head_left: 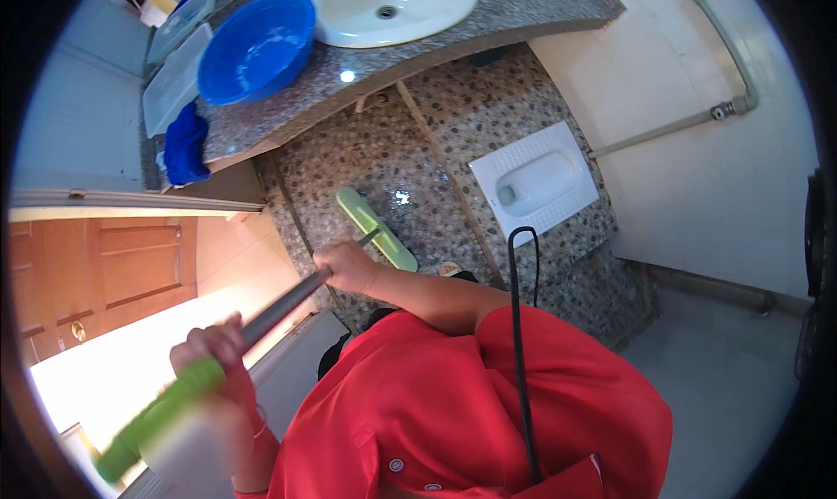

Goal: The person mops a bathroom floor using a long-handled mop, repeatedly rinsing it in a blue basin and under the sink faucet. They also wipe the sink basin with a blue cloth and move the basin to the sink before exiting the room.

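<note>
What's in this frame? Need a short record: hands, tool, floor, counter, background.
left hand: closed around the dark pole, beside its green grip
right hand: closed around the same pole, nearer the head
tool head: long light-green head, down at the pebbled floor
floor fixture: white squat toilet, right of the head
counter: speckled stone counter with white sink, blue tub, blue cloth over the edge
background: brown wooden door, left side

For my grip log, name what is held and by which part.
A long green-headed tool: left hand near its green upper end, right hand lower on the grey shaft.
</note>
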{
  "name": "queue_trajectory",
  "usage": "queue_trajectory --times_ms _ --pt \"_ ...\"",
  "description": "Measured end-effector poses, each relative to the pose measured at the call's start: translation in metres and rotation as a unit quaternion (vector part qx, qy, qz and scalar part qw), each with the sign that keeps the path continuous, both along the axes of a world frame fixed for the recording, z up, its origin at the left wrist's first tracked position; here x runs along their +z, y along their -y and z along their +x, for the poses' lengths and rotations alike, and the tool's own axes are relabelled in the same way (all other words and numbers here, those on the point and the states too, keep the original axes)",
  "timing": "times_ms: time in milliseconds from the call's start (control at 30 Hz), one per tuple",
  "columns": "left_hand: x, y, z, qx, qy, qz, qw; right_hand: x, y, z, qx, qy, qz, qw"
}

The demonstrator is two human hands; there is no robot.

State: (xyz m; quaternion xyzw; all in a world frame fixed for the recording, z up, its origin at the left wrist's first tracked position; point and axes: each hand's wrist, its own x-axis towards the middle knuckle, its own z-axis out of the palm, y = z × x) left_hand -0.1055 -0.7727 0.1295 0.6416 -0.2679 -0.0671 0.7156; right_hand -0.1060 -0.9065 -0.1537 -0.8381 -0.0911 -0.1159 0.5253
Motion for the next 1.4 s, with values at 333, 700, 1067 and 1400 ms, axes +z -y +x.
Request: queue_trajectory --times_ms 333,700,1067,1400 --pt "0.001 -0.071 0.133 0.055 -0.009 -0.115 0.992 0.027 -0.064 0.084 0.015 -0.051 -0.053 0.997" --pt "-0.073 -0.11 0.355 0.203 -0.153 0.07 0.965 0.006 0.085 0.084 -0.091 -0.328 -0.13 0.931" --pt "-0.171 -0.107 0.463 0.317 -0.204 0.078 0.923 0.025 0.205 0.263 -0.199 -0.27 0.274 0.902" --pt "-0.201 -0.015 0.383 0.319 -0.094 0.213 0.919 0.075 0.232 0.383 -0.172 -0.283 0.394 0.857"
